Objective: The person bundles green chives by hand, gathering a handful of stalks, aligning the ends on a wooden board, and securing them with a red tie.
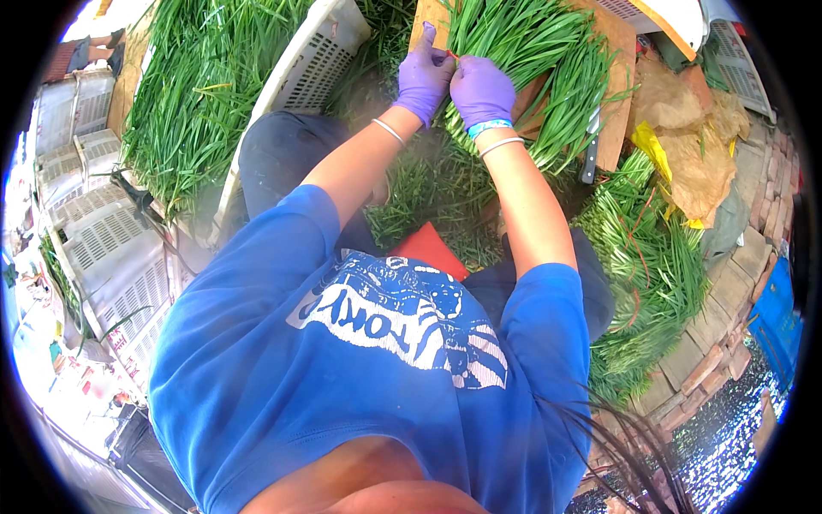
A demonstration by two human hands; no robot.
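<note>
Head view is showing the left hand (pixel 425 75) and right hand (pixel 484 92) meeting, fingers curled, seemingly pinching a red tie (pixel 452 56) between them. The green bunch (pixel 522 38) is lying toward one o'clock, its leaves running roughly seven-to-one, with the right hand sitting nearer, against them.

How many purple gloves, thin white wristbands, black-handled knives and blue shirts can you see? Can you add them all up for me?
Purple gloves: 2
Thin white wristbands: 2
Black-handled knife: 1
Blue shirt: 1
Total: 6
</note>
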